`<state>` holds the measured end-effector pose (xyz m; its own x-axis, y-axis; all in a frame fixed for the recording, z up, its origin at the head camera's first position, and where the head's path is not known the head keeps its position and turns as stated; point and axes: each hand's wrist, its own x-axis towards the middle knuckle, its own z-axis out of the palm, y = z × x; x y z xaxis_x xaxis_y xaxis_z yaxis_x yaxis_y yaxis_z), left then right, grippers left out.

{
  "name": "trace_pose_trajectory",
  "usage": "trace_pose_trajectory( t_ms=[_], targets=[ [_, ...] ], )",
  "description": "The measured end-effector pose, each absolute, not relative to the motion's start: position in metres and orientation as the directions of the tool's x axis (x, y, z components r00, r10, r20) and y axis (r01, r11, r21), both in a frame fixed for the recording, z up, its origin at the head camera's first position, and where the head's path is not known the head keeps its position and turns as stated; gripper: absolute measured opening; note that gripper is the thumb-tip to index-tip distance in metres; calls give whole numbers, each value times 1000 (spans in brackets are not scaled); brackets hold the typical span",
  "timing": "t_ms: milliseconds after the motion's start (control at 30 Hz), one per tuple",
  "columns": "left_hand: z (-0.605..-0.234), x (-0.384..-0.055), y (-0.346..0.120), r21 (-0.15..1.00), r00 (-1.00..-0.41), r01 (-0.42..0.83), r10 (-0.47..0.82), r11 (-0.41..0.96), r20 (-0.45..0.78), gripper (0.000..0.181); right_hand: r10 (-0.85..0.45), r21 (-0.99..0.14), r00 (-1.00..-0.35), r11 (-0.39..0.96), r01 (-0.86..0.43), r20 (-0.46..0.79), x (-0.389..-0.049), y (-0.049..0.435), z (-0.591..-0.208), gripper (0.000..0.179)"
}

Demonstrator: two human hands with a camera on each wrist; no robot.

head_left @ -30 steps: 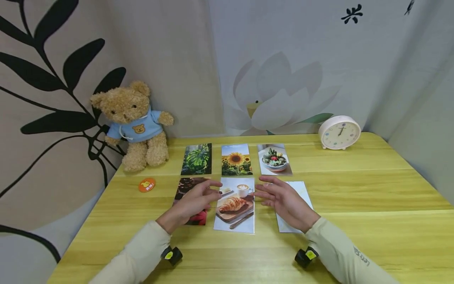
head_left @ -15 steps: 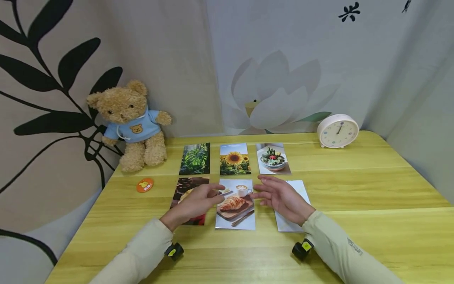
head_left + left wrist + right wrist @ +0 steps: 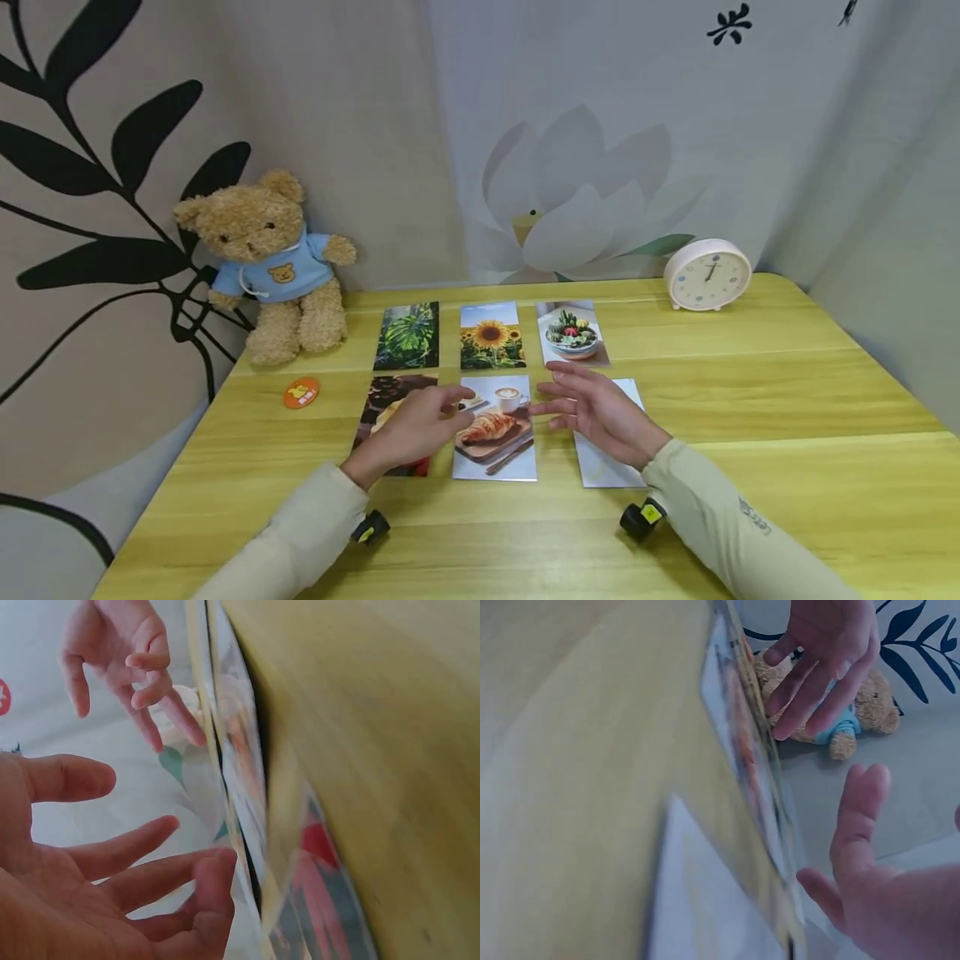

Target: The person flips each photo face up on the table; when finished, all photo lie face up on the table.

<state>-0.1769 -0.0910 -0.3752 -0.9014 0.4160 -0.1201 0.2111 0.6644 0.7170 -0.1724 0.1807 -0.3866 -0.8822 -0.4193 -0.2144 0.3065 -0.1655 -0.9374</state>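
In the head view, a photo card of a croissant and coffee lies on the wooden table between both hands. My left hand hovers at its left edge, fingers loosely bent and pinching nothing; its fingertips overlap the card in view. Beneath that hand is a dark card with red at its lower part, partly hidden. My right hand is at the croissant card's right side, fingers spread and relaxed, partly covering a pale, mostly white card. Whether any fingertip touches the croissant card I cannot tell.
Behind lie a green leaf card, a sunflower card and a cactus bowl card in a row. A teddy bear and an orange round badge are at left. A white clock stands at back right.
The croissant card has shifted slightly away from me and lies straighter. Both hands stay beside it, with the left hand slightly farther right over its edge. The head view has drifted slightly.
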Motion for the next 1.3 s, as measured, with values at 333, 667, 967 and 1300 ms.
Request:
trace_pose_trajectory(
  t_ms=[333, 667, 967, 1300],
  targets=[
    [-372, -177, -52, 922, -743, 27, 624, 387, -240, 43, -406, -961, -901, 272, 40, -152, -153, 221, -366, 59],
    [-368, -168, -2, 946, -643, -234, 695, 224, -323, 55, -332, -631, -940, 745, -215, -72, -125, 272, -367, 44],
    [-369, -163, 15, 920, -697, -352, 607, 172, -381, 53, -402, -515, -915, 790, -332, -26, -114, 269, -383, 43],
    [-375, -165, 12, 947, -814, -274, 484, 170, -322, 58, -406, -427, -911, 813, -396, 72, -117, 240, -388, 51]
  ],
)
